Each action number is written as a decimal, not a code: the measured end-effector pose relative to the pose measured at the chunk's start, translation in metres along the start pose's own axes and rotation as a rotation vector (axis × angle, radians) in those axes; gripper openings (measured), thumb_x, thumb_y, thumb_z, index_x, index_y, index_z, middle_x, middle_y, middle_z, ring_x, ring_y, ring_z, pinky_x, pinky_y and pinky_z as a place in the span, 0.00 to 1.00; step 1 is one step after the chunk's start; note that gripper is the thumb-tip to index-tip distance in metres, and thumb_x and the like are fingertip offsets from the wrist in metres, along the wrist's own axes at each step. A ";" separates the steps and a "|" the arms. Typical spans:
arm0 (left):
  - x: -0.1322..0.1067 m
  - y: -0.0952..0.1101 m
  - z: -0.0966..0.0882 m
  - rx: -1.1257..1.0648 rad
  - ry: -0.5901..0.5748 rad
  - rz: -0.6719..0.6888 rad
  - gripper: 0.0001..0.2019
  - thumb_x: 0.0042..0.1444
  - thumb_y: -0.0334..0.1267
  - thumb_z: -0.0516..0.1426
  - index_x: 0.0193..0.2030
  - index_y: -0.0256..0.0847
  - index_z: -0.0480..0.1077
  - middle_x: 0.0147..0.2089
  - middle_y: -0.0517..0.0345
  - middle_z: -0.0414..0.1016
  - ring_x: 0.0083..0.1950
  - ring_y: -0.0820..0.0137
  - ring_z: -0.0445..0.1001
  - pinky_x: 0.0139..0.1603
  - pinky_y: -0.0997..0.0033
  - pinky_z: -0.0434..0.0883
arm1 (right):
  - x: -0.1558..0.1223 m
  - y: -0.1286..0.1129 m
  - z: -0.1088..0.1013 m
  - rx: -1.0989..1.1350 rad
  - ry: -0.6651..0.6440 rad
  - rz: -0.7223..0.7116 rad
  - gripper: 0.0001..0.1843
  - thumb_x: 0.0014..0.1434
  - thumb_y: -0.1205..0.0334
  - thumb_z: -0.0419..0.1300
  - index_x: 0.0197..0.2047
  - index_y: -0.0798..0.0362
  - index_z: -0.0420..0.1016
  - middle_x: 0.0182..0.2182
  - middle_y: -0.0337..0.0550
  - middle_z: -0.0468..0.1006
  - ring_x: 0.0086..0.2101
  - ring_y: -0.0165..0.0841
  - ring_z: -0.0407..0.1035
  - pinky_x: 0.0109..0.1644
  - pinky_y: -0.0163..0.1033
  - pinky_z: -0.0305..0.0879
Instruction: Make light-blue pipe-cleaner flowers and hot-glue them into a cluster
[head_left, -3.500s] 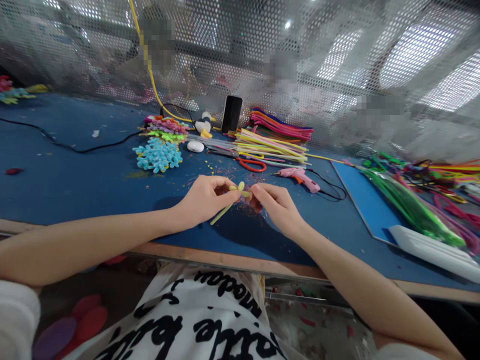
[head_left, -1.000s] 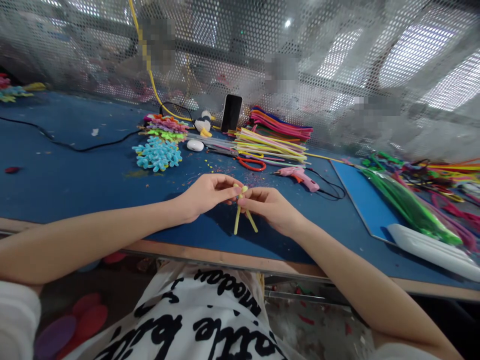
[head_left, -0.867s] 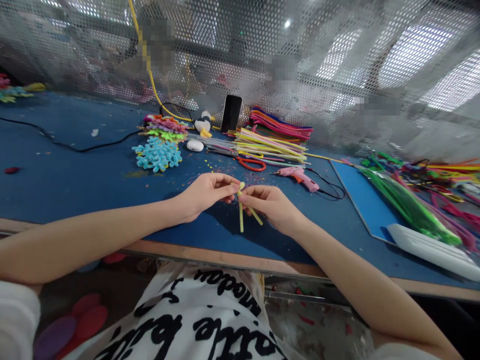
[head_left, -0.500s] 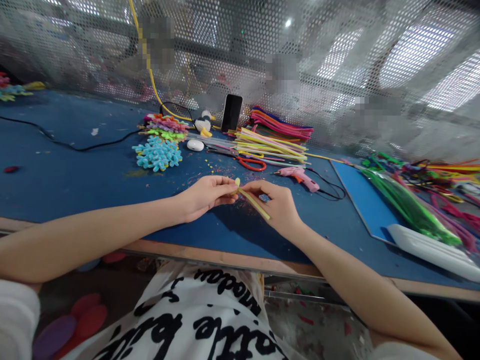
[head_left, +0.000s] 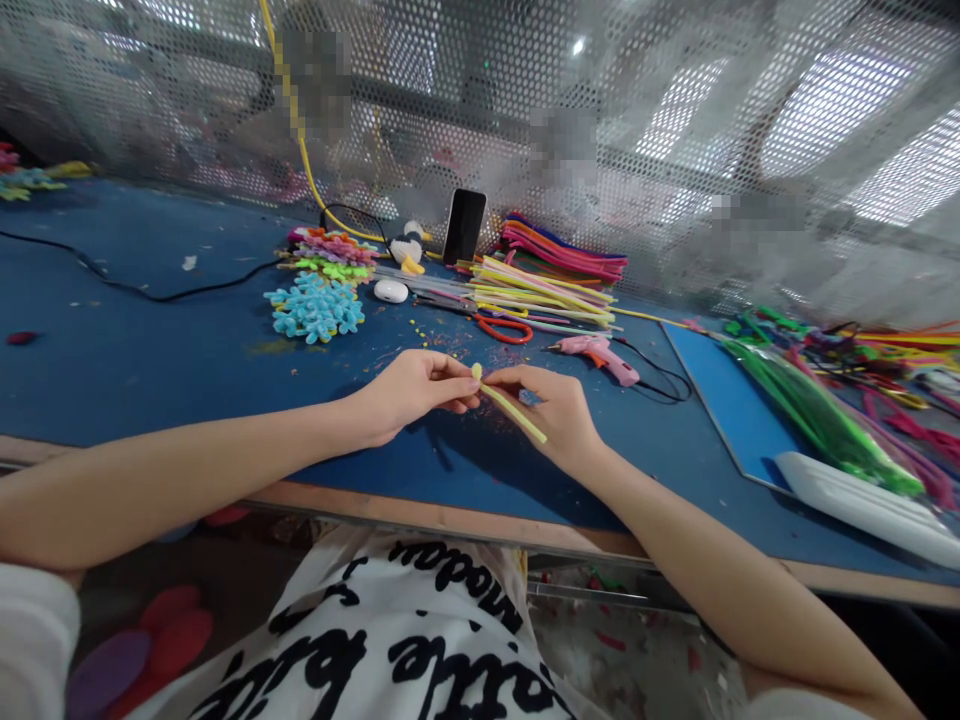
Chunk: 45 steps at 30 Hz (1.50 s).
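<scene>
Between my two hands, above the blue table, is a pale yellow pipe cleaner with a small looped or bent end at the top. My left hand pinches it just below that end with thumb and fingertips. From the other side my right hand grips the same piece; the straight tail slants down to the right across its fingers. The fingertips of both hands nearly meet, and they partly hide the bend.
Beyond my hands lie red-handled scissors, a pink glue gun and a yellow pipe-cleaner bundle. Blue fuzzy snowflakes are stacked at left. A phone leans near the mesh screen. Green packaged stems lie at right.
The yellow end between my fingertips looks smaller and lower, more tightly bent. The tail has shifted slightly right and down. Both hands stay in nearly the same place.
</scene>
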<state>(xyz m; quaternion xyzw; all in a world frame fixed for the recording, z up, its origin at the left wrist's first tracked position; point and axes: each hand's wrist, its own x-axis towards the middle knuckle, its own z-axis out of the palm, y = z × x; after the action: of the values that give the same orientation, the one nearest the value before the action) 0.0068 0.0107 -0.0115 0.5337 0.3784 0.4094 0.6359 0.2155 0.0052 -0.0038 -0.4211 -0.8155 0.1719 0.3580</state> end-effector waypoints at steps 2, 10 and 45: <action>0.000 0.001 0.000 0.032 0.001 0.014 0.09 0.52 0.38 0.69 0.34 0.34 0.77 0.30 0.54 0.81 0.33 0.73 0.77 0.40 0.71 0.75 | 0.000 -0.002 0.000 -0.003 0.002 -0.004 0.12 0.63 0.53 0.63 0.42 0.50 0.85 0.35 0.44 0.85 0.32 0.36 0.76 0.40 0.40 0.70; -0.002 0.003 0.001 0.147 0.015 0.146 0.11 0.51 0.40 0.68 0.34 0.36 0.73 0.30 0.56 0.80 0.29 0.74 0.74 0.33 0.73 0.72 | -0.004 -0.005 0.002 -0.005 0.005 -0.036 0.12 0.64 0.53 0.62 0.41 0.50 0.84 0.36 0.45 0.85 0.35 0.36 0.76 0.41 0.40 0.69; 0.002 0.004 -0.004 0.075 -0.006 0.108 0.27 0.46 0.33 0.71 0.51 0.39 0.65 0.31 0.61 0.79 0.31 0.72 0.77 0.34 0.74 0.72 | -0.003 -0.006 0.005 0.010 0.066 -0.086 0.08 0.63 0.57 0.62 0.38 0.50 0.81 0.37 0.47 0.84 0.37 0.38 0.76 0.44 0.44 0.69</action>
<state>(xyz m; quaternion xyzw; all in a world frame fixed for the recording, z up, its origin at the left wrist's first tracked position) 0.0033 0.0145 -0.0083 0.5781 0.3621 0.4271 0.5935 0.2092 -0.0008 -0.0050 -0.3894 -0.8195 0.1466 0.3941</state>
